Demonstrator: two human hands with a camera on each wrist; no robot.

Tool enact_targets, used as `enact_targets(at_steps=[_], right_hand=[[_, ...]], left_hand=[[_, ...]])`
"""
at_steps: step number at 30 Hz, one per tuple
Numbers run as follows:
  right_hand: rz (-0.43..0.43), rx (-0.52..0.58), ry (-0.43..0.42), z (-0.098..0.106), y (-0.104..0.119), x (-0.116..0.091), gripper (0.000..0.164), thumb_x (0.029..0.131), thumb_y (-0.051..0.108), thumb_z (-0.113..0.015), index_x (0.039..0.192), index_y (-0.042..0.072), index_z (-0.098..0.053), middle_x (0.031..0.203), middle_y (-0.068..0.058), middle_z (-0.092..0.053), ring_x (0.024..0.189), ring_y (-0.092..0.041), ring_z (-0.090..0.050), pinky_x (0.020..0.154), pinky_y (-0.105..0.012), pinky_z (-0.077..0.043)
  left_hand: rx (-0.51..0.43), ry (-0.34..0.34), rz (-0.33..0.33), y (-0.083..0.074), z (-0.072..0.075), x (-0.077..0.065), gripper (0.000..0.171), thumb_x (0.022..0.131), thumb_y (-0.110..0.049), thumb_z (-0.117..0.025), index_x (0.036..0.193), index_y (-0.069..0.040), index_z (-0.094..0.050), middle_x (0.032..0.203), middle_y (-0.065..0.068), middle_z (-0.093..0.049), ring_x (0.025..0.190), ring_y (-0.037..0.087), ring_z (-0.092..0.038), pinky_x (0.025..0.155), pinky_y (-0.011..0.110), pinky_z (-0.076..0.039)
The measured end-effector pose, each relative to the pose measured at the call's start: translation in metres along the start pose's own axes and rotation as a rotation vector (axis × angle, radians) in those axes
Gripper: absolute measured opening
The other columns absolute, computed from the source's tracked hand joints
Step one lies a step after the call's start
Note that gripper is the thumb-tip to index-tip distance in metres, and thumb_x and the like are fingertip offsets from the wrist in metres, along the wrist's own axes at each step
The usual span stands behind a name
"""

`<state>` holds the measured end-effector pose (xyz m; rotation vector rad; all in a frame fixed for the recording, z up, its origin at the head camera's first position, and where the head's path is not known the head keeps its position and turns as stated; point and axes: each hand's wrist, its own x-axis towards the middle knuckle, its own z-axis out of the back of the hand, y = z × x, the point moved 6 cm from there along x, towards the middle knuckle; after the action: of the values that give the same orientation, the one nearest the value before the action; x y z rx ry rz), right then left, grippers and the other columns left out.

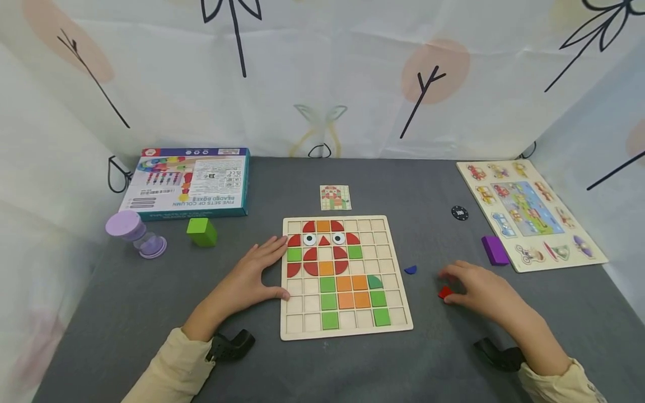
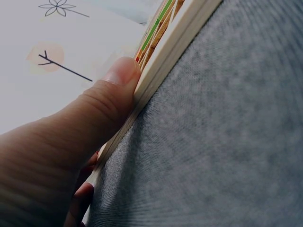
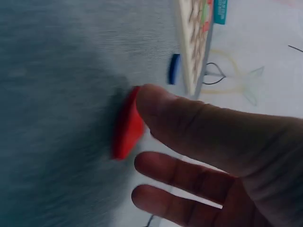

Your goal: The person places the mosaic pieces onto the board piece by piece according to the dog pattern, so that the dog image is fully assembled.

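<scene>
In the head view a wooden grid board [image 1: 398,330] carries red, orange and green tiles and two eye tiles. My left hand [image 1: 252,271] rests at its left side, thumb and fingertips touching the edge with fingers spread. In the left wrist view the thumb [image 2: 106,94] presses the board's side [image 2: 163,68]. Right of the board, my right hand [image 1: 481,291] pinches a small red tile [image 1: 444,292] just over the table. The right wrist view has this red tile [image 3: 127,125] tilted at the thumb tip; the index finger is hidden. A blue rounded tile [image 1: 410,270] lies between board and right hand.
A small pattern card [image 1: 335,197] lies behind the board. At back left are a box [image 1: 196,184], a green block [image 1: 202,232] and a purple hourglass-like toy [image 1: 136,235]. To the right lie a black disc [image 1: 459,212], a purple block [image 1: 495,250] and a picture board [image 1: 534,218].
</scene>
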<state>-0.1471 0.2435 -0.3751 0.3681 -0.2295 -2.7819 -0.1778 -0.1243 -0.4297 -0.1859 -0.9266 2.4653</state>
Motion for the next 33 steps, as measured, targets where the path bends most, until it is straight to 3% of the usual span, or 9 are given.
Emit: enact_targets(at_steps=[4,11,18,25,33], right_hand=[[0.010,0.043,0.025,-0.008,-0.004,-0.006,0.032,0.068,0.014,-0.075,0.097,0.013,-0.062,0.076,0.007,-0.051,0.067,-0.008,-0.046,0.055,-0.025,-0.038],[0.037,0.092,-0.051,-0.011,-0.001,-0.006,0.023,0.072,0.002,-0.069,0.090,0.012,-0.060,0.063,0.010,-0.043,0.055,-0.001,-0.037,0.049,-0.019,-0.031],[-0.013,0.036,-0.085,-0.009,0.006,-0.003,0.016,0.073,0.015,-0.071,0.085,0.016,-0.060,0.060,0.010,-0.041,0.050,-0.002,-0.035,0.044,-0.020,-0.028],[0.057,-0.014,-0.141,0.002,0.048,0.028,0.020,0.074,0.022,-0.072,0.090,0.015,-0.062,0.061,0.009,-0.043,0.053,-0.004,-0.037,0.045,-0.020,-0.029],[0.145,-0.029,-0.061,-0.004,0.100,0.068,0.022,0.074,0.026,-0.071,0.092,0.015,-0.063,0.061,0.009,-0.045,0.054,-0.007,-0.040,0.045,-0.021,-0.032]], left_hand=[[0.008,0.008,0.007,0.001,0.000,0.000,0.097,0.060,-0.053,-0.074,0.138,-0.012,-0.032,0.146,-0.002,-0.024,0.136,0.019,-0.014,0.108,0.049,-0.009],[0.015,0.014,0.014,0.002,-0.001,0.000,0.097,0.061,-0.054,-0.072,0.139,-0.013,-0.031,0.146,-0.003,-0.024,0.136,0.018,-0.014,0.108,0.048,-0.009],[0.013,0.016,0.012,0.003,-0.002,0.001,0.097,0.061,-0.054,-0.072,0.139,-0.013,-0.031,0.146,-0.004,-0.023,0.136,0.017,-0.013,0.108,0.048,-0.009],[0.011,0.016,0.017,0.004,-0.001,0.000,0.098,0.060,-0.054,-0.072,0.139,-0.013,-0.032,0.146,-0.004,-0.023,0.136,0.017,-0.013,0.108,0.048,-0.009],[0.007,0.001,-0.005,0.002,0.000,-0.001,0.098,0.060,-0.054,-0.073,0.139,-0.013,-0.032,0.146,-0.003,-0.025,0.136,0.018,-0.015,0.108,0.048,-0.010]])
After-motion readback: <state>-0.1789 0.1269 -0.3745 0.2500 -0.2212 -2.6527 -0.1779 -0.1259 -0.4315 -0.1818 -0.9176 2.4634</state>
